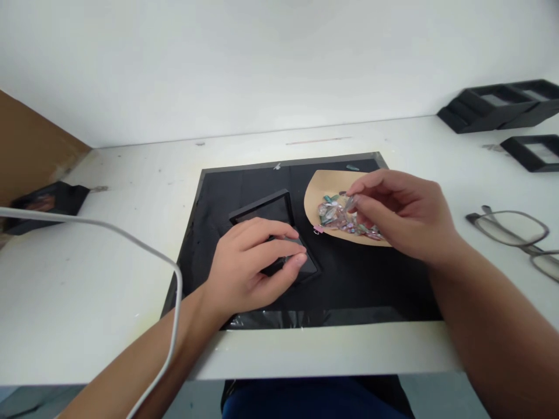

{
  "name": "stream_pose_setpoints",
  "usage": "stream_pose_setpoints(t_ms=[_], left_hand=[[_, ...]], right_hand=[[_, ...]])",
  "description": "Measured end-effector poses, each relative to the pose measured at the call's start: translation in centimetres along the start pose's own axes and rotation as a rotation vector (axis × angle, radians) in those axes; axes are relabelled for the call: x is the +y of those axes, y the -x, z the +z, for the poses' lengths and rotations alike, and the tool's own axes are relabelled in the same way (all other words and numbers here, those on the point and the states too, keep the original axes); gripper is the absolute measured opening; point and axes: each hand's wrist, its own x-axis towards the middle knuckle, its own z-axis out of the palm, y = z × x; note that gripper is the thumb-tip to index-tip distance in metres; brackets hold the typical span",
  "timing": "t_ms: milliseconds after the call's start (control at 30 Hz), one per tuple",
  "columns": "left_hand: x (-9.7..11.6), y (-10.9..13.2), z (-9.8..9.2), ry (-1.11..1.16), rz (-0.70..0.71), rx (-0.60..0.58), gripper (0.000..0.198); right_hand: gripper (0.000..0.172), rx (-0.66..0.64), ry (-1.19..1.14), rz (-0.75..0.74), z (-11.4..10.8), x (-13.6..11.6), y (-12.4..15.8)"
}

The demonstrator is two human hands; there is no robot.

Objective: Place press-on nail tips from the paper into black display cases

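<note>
The right hand (404,212) is pinching a clear piece (350,203) above the tan tray (315,195); the left hand (250,260), apart, is partly covering the black frame (274,210), its grip escaping my view.

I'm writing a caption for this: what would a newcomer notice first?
Shiny, multicoloured little pieces in a tan, curved-edged container stand out first, right of centre. Above them, the right hand pinches a clear, shiny piece. Left of the container, the left hand is over a black rectangular frame.

Shiny, glassy-looking chips (331,214) — matt, papery tray (313,195) — smooth, plastic-looking black case (258,205)
</note>
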Motion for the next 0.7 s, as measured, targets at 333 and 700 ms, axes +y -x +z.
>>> stream_pose_setpoints(t_ms=[333,700], left_hand=[[0.18,0.15,-0.01,0.009,0.02,-0.007,0.003],[0.31,0.18,-0.09,0.009,0.046,0.023,0.005]], right_hand=[[0.014,0.043,0.144,0.019,0.3,0.22,-0.15],[0.013,0.113,0.277,-0.015,0.34,-0.43,-0.09]])
